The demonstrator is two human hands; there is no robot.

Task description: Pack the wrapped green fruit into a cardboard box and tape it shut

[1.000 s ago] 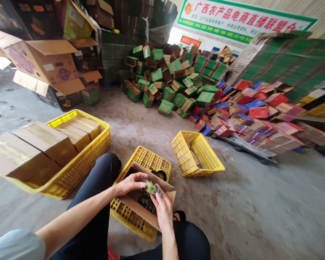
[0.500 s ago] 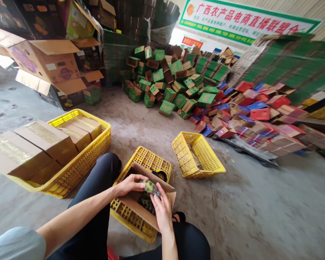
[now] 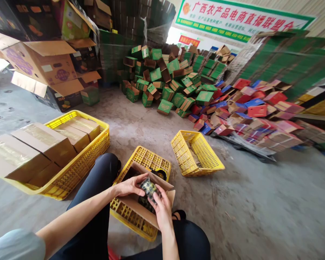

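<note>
Between my two hands is a small, shiny plastic-wrapped packet (image 3: pixel 148 189), yellow-green with dark spots; its contents cannot be made out. My left hand (image 3: pixel 132 185) grips its left side between thumb and fingers. On the right side, the fingers and thumb of my right hand (image 3: pixel 161 205) close on it as well. Directly below, an open cardboard box (image 3: pixel 142 208) holds more dark, spotted packets, partly hidden by my hands. This box rests on an upturned yellow plastic crate (image 3: pixel 148 156). A tape dispenser (image 3: pixel 160 174), yellow and black, lies beside the box's far side.
To the left, a yellow crate (image 3: pixel 104 139) holds several taped cartons (image 3: pixel 43 139). Another yellow crate (image 3: pixel 206 153) stands right of centre with brown material inside. Heaps of green boxes (image 3: pixel 165 106) and red-and-blue boxes (image 3: pixel 257 111) lie behind. My knees flank the work.
The packet has been turned between my hands, so a broader, darker spotted face shows now. Both hands keep hold of it. The view has shifted slightly.
</note>
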